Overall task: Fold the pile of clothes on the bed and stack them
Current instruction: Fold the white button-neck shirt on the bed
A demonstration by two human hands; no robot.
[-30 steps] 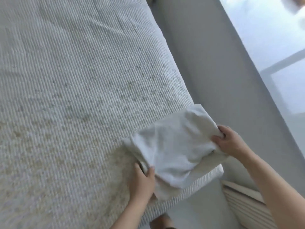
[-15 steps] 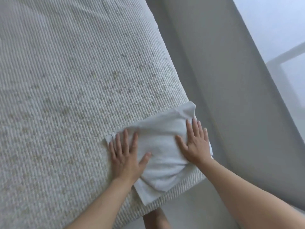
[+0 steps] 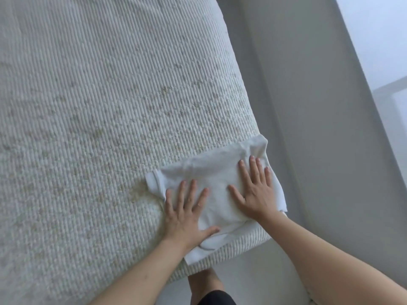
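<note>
The ribbed, pale bed (image 3: 99, 128) fills the left. At its near right corner lies a folded white garment (image 3: 217, 170). The left hand (image 3: 187, 214) presses flat on it, fingers spread; just beside it the right hand (image 3: 253, 192) lies flat too, fingers spread, near the bed's edge.

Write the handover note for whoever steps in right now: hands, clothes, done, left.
Left hand: flat, fingers spread, pressing the near-left part of the white garment; no grip.
Right hand: flat on its right part; no grip.
Garment: folded, lying at the near corner of the bed, one edge overhanging.
Done: this piece looks folded.
Left: no pile or stack in view; look elsewhere on the bed.
</note>
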